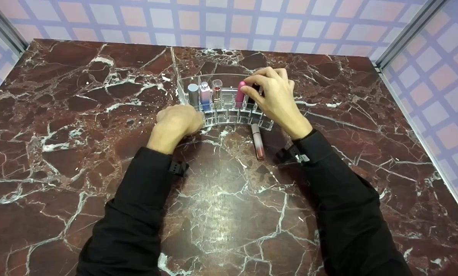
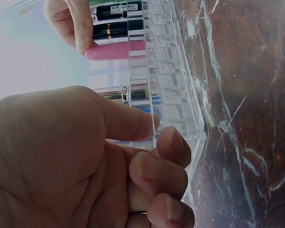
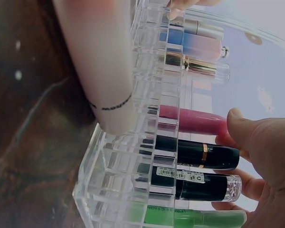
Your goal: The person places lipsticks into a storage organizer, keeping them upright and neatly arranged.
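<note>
A clear acrylic lipstick organizer (image 1: 223,118) with a curved front stands on the marbled table. At its left end my left hand (image 1: 178,119) holds the front corner, the thumb on the rim and the other fingers curled beside it. My right hand (image 1: 278,97) pinches the top of a pink lipstick (image 1: 239,96) between thumb and forefinger. The lower part of that lipstick sits in a back-row slot. To its right stand a black lipstick with a gold band (image 3: 204,154), a black one with a clear cap (image 3: 204,185) and a green tube (image 3: 209,218).
On the organizer's left side stand a grey tube (image 1: 193,96), a blue-and-pink lipstick (image 1: 205,96) and a clear-capped lipstick (image 1: 217,92). A lip gloss tube (image 1: 257,142) lies on the table before the organizer. Checkered panels (image 1: 221,23) border the table.
</note>
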The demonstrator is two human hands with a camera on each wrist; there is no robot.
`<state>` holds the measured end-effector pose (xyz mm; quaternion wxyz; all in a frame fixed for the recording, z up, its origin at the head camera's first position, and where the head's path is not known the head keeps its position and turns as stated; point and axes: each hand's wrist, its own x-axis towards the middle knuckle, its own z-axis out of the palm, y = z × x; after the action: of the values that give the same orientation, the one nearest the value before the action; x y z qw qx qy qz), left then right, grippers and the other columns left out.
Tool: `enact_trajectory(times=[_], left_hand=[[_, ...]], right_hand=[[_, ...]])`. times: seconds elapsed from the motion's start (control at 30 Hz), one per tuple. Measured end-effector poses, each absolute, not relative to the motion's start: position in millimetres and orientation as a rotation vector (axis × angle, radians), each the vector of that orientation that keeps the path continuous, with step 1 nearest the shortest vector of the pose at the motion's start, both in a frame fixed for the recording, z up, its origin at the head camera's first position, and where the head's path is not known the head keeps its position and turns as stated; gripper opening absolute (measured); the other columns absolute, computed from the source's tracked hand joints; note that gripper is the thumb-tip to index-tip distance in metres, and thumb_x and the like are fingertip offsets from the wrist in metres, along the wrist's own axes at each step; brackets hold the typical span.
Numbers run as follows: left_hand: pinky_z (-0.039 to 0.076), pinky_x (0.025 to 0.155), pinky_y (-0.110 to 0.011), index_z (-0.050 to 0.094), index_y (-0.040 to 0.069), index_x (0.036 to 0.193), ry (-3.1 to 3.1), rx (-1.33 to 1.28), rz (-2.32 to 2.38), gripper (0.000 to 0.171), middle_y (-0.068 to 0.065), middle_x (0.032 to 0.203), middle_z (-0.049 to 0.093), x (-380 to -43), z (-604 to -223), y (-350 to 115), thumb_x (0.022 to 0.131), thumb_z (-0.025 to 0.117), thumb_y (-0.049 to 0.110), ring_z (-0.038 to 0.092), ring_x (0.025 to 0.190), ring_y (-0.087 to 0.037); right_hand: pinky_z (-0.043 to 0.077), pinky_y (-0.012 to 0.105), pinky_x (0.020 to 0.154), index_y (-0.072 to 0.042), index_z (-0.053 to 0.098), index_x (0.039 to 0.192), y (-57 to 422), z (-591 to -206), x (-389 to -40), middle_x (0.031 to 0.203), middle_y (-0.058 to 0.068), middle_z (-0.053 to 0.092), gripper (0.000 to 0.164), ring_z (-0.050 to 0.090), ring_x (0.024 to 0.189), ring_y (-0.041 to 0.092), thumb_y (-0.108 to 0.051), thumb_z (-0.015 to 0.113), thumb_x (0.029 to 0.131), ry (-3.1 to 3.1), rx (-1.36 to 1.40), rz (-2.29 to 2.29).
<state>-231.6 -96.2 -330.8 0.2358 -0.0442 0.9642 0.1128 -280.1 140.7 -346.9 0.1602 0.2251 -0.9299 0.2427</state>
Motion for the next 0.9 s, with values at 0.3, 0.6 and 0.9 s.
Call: enact_trajectory(times=[0.3,0.6,0.9], left_hand=[[0.044,0.087,-0.04,0.052,-0.002,0.14,2.655,-0.124,0.329,0.056,-0.017,0.118,0.061,-231.4,-331.4,-97.4,0.106,0.033,0.038,0.057,0.101,-0.031],[0.044,0.09,-0.043,0.056,-0.001,0.135,2.651,-0.132,0.336,0.056,-0.018,0.124,0.06,-232.4,-331.8,-97.8,0.107,0.032,0.041,0.057,0.107,-0.033],[0.046,0.088,-0.042,0.057,-0.001,0.134,2.649,-0.114,0.336,0.054,-0.018,0.121,0.061,-232.9,-332.2,-97.7,0.107,0.032,0.039,0.057,0.105,-0.033]], right_hand=[[0.031,0.045,0.09,-0.022,0.075,0.118,140.8,-343.6,-280.9,0.127,-0.003,0.063,0.033,0.045,0.116,0.023,-0.046,0.061,0.099,-2.666,0.637,0.699],[0.034,0.044,0.097,-0.016,0.068,0.126,146.9,-324.8,-275.1,0.127,0.004,0.064,0.039,0.047,0.116,0.025,-0.045,0.059,0.102,-2.618,0.637,0.76],[0.039,0.038,0.097,-0.008,0.067,0.122,159.8,-308.1,-266.4,0.117,0.01,0.065,0.037,0.051,0.108,0.024,-0.038,0.061,0.102,-2.481,0.674,0.795]])
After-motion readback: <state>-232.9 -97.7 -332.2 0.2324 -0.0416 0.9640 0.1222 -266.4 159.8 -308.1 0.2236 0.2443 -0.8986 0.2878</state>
